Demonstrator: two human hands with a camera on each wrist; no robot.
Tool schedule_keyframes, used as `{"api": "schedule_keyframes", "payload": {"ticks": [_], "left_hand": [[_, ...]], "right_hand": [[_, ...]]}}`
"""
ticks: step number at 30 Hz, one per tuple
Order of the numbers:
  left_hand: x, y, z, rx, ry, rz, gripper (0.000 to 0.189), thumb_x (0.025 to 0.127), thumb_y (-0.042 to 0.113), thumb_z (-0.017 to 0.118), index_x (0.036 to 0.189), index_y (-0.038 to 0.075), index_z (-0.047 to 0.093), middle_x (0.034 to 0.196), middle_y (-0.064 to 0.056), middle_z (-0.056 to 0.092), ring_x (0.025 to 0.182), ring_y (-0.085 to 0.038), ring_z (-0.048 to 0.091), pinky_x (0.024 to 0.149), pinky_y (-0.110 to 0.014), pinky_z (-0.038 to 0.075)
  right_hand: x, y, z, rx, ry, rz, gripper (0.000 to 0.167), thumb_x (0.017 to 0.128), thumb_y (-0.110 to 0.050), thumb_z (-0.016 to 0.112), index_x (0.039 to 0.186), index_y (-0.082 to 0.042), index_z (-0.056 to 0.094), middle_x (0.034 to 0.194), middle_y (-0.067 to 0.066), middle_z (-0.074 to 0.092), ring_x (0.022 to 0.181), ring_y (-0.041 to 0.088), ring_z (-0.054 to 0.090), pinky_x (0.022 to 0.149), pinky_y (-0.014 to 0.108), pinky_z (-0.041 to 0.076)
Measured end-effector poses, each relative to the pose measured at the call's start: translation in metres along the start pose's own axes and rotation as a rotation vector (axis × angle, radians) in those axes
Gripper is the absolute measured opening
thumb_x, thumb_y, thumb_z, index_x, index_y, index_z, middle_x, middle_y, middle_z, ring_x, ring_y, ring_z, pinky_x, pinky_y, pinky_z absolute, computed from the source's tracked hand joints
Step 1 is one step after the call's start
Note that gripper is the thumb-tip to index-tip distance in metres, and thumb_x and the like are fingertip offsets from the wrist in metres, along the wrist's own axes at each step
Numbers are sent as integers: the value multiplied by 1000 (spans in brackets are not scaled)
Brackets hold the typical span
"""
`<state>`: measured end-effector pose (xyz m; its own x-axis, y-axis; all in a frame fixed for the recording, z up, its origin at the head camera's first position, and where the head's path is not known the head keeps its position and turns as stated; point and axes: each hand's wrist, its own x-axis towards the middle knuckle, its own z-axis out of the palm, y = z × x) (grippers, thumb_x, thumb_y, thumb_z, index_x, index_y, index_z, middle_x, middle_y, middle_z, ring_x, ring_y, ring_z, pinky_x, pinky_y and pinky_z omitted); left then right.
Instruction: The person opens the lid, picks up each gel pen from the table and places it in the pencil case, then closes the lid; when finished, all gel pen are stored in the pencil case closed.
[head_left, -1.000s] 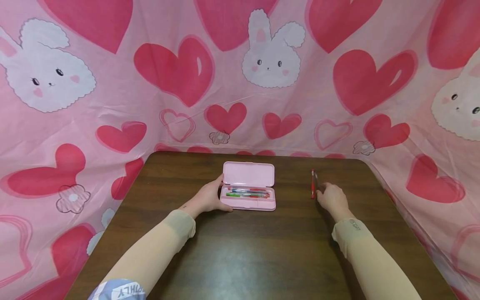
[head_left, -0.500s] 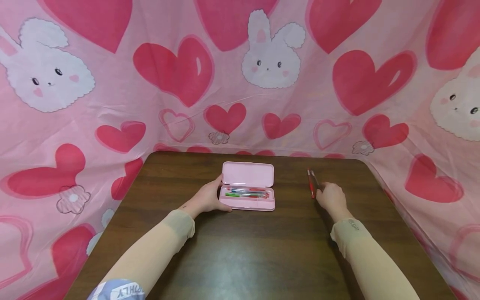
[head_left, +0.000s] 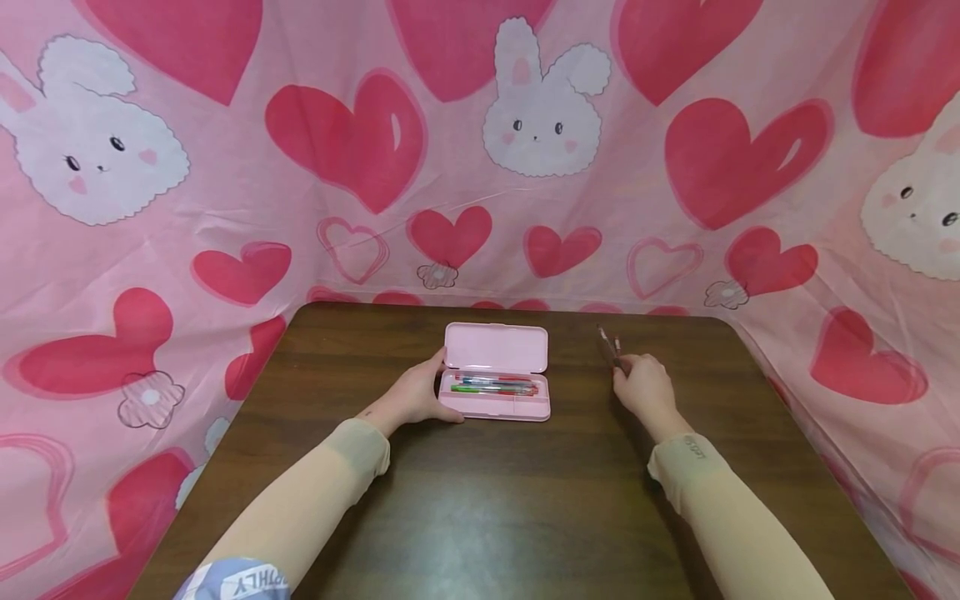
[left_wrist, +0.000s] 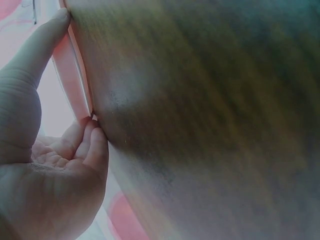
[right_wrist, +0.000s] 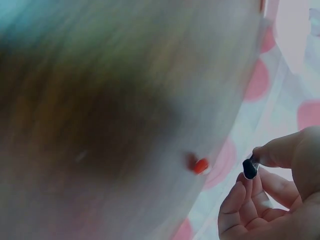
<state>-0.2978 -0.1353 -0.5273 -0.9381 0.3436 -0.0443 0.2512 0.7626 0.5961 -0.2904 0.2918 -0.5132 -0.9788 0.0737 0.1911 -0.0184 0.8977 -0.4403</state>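
An open pink pencil case [head_left: 531, 410] lies on the table with its lid tilted back. Several pens [head_left: 491, 387], among them a green one, lie in its long compartment. My left hand [head_left: 411, 395] holds the case's left end, thumb at the front edge and fingers behind; the left wrist view shows the thumb [left_wrist: 37, 45] along its pink side. To the right of the case, my right hand [head_left: 649, 390] pinches a dark pen [head_left: 604, 340] between thumb and fingers. The black end of this pen [right_wrist: 250, 169] shows in the right wrist view, near a red pen end [right_wrist: 201, 166]. The red pen is mostly hidden by the hand in the head view.
The brown wooden table [head_left: 480, 517] carries the case and pens. A pink cloth [head_left: 360, 50] printed with hearts and rabbits hangs behind it and on both sides.
My right hand has moved left with the dark pen, and the red pen beside it has turned and become mostly covered by the hand. The left hand and case have stayed put.
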Motion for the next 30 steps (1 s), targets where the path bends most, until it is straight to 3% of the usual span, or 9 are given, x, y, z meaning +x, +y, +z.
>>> {"api": "schedule_keyframes", "payload": {"ticks": [9, 18, 30], "left_hand": [[0, 1, 1, -7, 4, 9, 144, 70, 49, 105, 177, 11, 16, 162, -14, 58, 147, -30, 57, 130, -54, 43], [0, 1, 0, -17, 7, 9, 145, 71, 49, 104, 177, 10, 15, 165, -15, 56, 148, -31, 56, 131, -55, 42], [1, -2, 1, -25, 7, 19, 142, 71, 48, 105, 178, 16, 16, 165, -11, 56, 145, -30, 57, 130, -55, 43]], "right_hand": [[-2, -25, 6, 35, -3, -64, 38, 105, -19, 63, 135, 1, 74, 126, 26, 72, 112, 48, 72, 93, 66, 59], [-1, -44, 14, 63, 33, -132, 32, 101, -17, 68, 127, -3, 78, 110, 18, 75, 97, 36, 71, 88, 60, 57], [-1, -69, 27, 74, 14, -216, 29, 101, -17, 73, 126, -7, 81, 112, 18, 74, 97, 35, 71, 86, 54, 60]]}}
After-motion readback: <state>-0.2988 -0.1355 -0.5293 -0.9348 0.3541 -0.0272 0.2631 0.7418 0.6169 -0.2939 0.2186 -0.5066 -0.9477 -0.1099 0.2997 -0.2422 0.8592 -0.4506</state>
